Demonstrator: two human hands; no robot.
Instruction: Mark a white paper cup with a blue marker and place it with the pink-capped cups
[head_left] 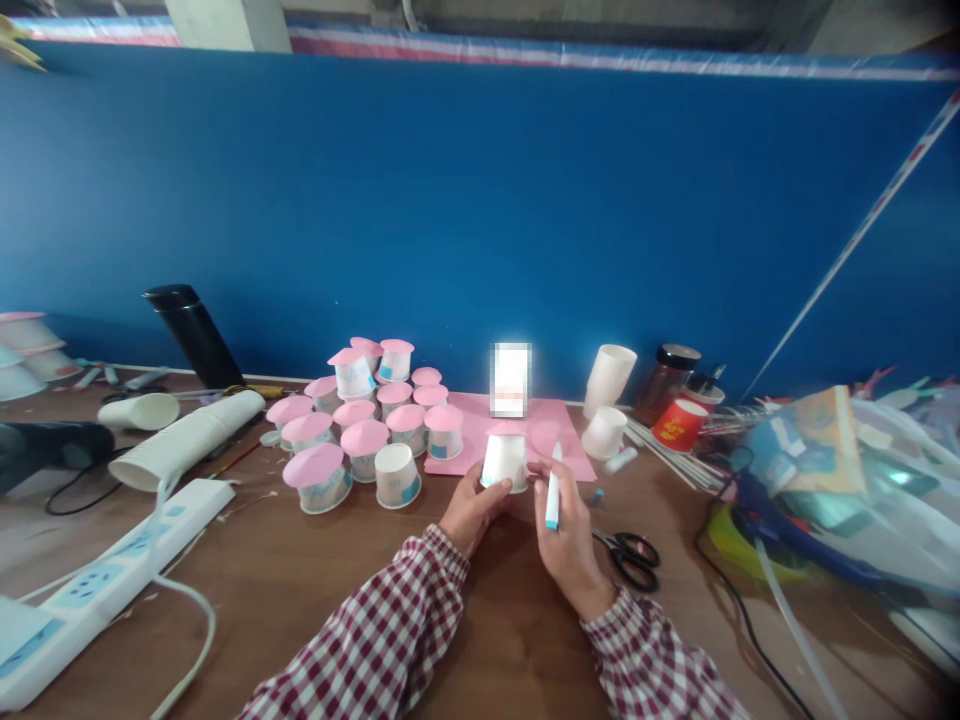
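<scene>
One wide blue panel point(480, 200) closes off the back of the workspace, with a brown tabletop point(510, 630) running from its foot toward the person. On the left half, near a white power strip point(90, 585), stands a cluster of pink-topped paper cups point(365, 440); at mid-table lies a pink paper sheet point(472, 420).

At the sheet's near edge, both hands meet around one cup. The left hand point(471, 508) has the firmer claim on it: thumb across the front, fingers curled at the left side, closed only as far as the cup's width allows. This white paper cup point(502, 462) is mouth-down, wider at the base, its axis close to upright; whether the pink at its top belongs to it or sits behind, one cannot tell.

The right hand point(568, 530) is drawn in around a white marker point(553, 495), which lies just to the cup's right — long axis pointing away from the person, tapered end far, blue end near. Its fingertips come close to the cup's right side; contact is unclear. Beyond that hand rest black-handled scissors point(636, 560) and — smallest of all — a blue marker cap point(598, 497).
</scene>
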